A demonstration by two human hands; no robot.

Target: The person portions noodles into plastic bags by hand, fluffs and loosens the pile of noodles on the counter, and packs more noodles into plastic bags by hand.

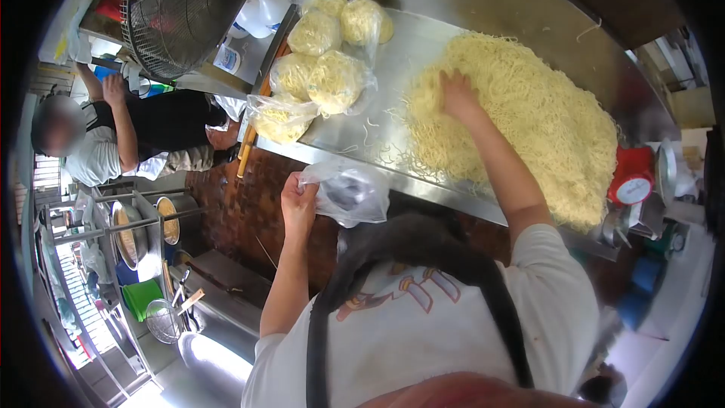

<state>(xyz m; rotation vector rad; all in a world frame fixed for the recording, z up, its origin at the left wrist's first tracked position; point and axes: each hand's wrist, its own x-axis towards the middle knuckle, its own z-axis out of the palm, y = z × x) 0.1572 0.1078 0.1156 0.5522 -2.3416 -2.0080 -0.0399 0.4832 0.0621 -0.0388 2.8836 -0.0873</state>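
My left hand (300, 200) is closed on the rim of a clear plastic bag (351, 193), which hangs open in front of my apron beside the counter's edge. My right hand (458, 97) reaches onto a big heap of pale yellow noodles (540, 121), with its fingers apart and their tips partly sunk among the strands. The heap spreads over the right part of a metal counter (411, 45). Several knotted bags of noodles (332, 79) sit together at the counter's left end.
A red scale (633, 175) stands by the heap's right end. A large fan (185, 11) is at the upper left. Another person (124, 132) stands at the left, past the counter's end. A rack (143, 219) with pans and a strainer (163, 321) is at lower left.
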